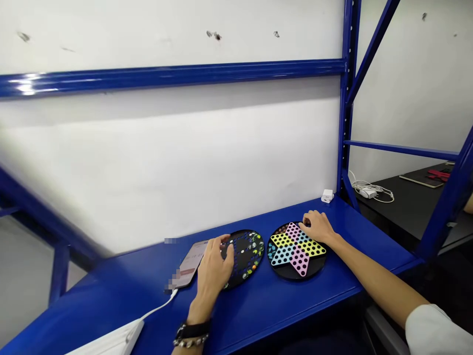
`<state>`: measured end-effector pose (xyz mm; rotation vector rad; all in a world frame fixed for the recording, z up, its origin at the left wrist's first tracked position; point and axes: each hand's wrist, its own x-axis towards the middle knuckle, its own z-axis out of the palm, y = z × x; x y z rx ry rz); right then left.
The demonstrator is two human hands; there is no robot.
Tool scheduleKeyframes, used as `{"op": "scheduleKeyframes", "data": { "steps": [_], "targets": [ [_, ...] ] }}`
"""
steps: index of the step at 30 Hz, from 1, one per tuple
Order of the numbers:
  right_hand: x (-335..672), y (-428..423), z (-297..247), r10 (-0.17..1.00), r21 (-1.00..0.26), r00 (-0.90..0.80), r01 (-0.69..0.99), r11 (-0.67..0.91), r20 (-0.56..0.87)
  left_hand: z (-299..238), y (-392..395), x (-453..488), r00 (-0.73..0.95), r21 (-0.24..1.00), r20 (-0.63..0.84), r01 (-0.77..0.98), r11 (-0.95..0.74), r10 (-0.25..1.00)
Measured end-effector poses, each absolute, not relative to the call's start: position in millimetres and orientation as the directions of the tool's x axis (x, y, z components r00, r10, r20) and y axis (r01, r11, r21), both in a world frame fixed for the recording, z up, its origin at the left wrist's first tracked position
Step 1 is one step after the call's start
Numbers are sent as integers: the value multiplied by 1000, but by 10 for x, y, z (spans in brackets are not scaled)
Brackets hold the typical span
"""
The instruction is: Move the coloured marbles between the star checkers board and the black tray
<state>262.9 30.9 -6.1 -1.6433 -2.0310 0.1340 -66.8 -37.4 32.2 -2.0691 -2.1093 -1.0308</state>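
Two round black boards lie side by side on a blue shelf [258, 305]. The left tray [247, 254] holds several coloured marbles around its rim. My left hand [214, 271] rests on its left edge, fingers curled over the rim. The right board [295, 249] is a Chinese checkers board with a star of pink, yellow and light blue points. My right hand [317, 227] lies on its upper right part, fingers bent down onto the holes; what they pinch, if anything, is hidden.
A phone [190, 264] with a white cable lies left of the marble tray. A small white adapter [327, 196] sits at the shelf's back. Blue rack posts stand at right, with a black table [406, 202] carrying white cables beyond.
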Motion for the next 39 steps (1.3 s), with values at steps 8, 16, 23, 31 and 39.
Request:
{"op": "scheduleKeyframes", "data": {
  "steps": [8, 16, 23, 31, 39],
  "targets": [
    [2629, 301, -69, 942, -420, -197, 857, 300, 271, 192, -305, -939, -21, 383, 342, 916, -119, 940],
    [2651, 305, -24, 954, -416, -134, 877, 240, 268, 251, -19, -488, 312, 153, 61, 936, -318, 948],
    [2638, 311, -4, 966, -446, -16, 885, 133, 257, 235, 127, -441, 348, 211, 63, 911, -353, 935],
    [2624, 309, -19, 968, -448, -21, 884, 136, 251, 206, 129, -396, 348, 404, 171, 829, -388, 922],
    [2632, 317, -19, 970, -455, -39, 878, 147, 238, 241, 128, -284, 377, 512, 88, 777, -366, 922]
  ]
}}
